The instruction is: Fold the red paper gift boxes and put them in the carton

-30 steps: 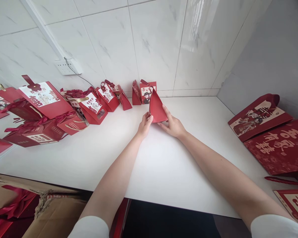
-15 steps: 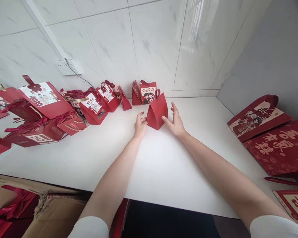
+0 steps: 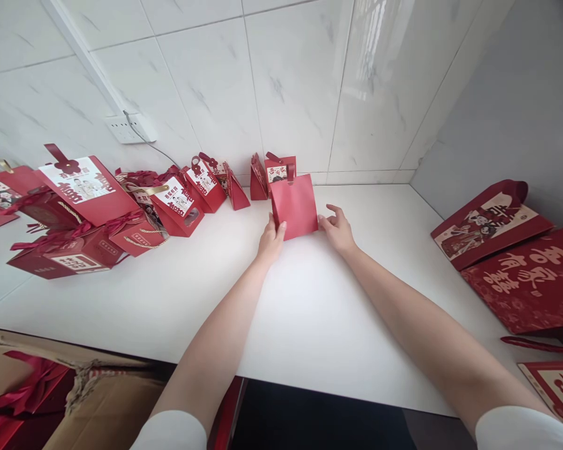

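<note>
A plain red paper gift box [image 3: 294, 206] with a small loop handle on top stands on the white table, its broad blank side facing me. My left hand [image 3: 271, 240] grips its left edge, thumb on the front face and fingers behind. At the lower right edge, my right hand [image 3: 338, 230] is closed against the box, with the fingers bent and the index finger raised a little. Just behind the box, a red box with a printed couple [image 3: 280, 164] is partly hidden.
Several red gift boxes [image 3: 209, 187] line the wall, with more stacked at left [image 3: 82, 247]. Large red gift bags [image 3: 525, 275] lean at the right. Cardboard cartons [image 3: 107, 409] stand below the table's front edge. A wall socket [image 3: 130, 129] has a cable.
The red gift box has turned from an edge-on view to show its broad blank side. My left hand has closed on its edge, and my right fingers have bent in.
</note>
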### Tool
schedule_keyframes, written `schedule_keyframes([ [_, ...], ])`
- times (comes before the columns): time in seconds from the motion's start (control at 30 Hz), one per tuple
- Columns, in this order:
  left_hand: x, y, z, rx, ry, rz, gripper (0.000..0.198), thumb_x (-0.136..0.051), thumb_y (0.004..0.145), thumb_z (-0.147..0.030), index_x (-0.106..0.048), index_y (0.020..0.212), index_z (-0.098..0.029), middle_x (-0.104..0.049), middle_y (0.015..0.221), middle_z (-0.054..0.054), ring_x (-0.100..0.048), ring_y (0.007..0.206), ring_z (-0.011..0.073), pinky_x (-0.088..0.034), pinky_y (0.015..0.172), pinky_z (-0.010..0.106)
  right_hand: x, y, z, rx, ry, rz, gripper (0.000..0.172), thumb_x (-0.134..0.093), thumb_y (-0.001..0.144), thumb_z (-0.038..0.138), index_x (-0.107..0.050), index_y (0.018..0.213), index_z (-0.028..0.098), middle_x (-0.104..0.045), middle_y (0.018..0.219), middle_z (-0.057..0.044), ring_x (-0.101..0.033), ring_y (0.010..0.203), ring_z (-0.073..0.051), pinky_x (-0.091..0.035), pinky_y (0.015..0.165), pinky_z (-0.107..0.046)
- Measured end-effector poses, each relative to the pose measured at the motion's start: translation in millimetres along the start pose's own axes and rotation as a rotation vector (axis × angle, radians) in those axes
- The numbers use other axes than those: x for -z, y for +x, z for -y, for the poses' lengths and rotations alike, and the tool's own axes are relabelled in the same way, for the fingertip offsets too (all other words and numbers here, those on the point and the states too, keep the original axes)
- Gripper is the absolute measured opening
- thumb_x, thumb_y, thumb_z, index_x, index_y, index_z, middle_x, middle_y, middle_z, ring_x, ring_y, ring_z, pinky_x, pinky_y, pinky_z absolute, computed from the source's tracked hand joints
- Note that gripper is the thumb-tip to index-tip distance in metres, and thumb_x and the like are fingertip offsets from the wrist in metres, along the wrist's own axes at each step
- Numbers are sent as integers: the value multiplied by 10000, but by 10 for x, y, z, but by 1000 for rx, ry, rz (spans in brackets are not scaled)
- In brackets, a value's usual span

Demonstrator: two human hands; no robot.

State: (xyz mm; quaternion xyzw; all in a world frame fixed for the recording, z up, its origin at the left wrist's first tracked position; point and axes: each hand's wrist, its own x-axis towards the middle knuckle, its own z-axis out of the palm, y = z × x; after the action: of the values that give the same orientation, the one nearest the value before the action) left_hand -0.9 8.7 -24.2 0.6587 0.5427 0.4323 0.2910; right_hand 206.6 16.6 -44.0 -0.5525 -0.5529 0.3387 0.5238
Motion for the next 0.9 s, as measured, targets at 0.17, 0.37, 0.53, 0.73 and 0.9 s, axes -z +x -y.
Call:
schedule_keyframes([
  [0.17,75,57,54,64,-173,-54,642,-286,894,-661,-679,997,-164,-694,1000,108,-612,1050,263,-456,941,375,7,-40,78,51,215,138,545,-409,887,652,-544,1238,257,-571,1276,-53,-556,1131,-219,-465,952,-386],
  [0.37,61,29,16,113,-78,-42,601,-330,871,-676,-620,681,-185,-608,676,65,-584,760,226,-445,748,346,-30,-54,25,-14,132,324,626,-384,874,708,-665,1117,204,-647,1170,-58,-573,1116,-257,-393,1031,-414],
  [0.53,64,15,-13,132,-24,-49,586,-316,879,-671,-458,554,-205,-432,554,16,-431,559,157,-368,596,304,-6,-30,2,-15,75,306,647,-368,867,724,-676,1124,215,-645,1182,-49,-574,1104,-262,-396,1013,-408],
  [0.73,66,12,-18,148,1,-47,585,-310,886,-665,-427,536,-211,-381,533,6,-420,546,153,-361,584,298,1,-36,25,-18,101,307,642,-394,860,718,-685,1111,203,-660,1147,-53,-586,1073,-255,-409,990,-390],
  [0.9,76,-3,-38,135,-20,-17,593,-287,907,-630,-638,730,-185,-625,711,66,-589,730,216,-462,735,345,1,-39,35,-18,114,327,619,-394,871,699,-683,1077,191,-663,1128,-55,-589,1055,-248,-415,967,-373],
])
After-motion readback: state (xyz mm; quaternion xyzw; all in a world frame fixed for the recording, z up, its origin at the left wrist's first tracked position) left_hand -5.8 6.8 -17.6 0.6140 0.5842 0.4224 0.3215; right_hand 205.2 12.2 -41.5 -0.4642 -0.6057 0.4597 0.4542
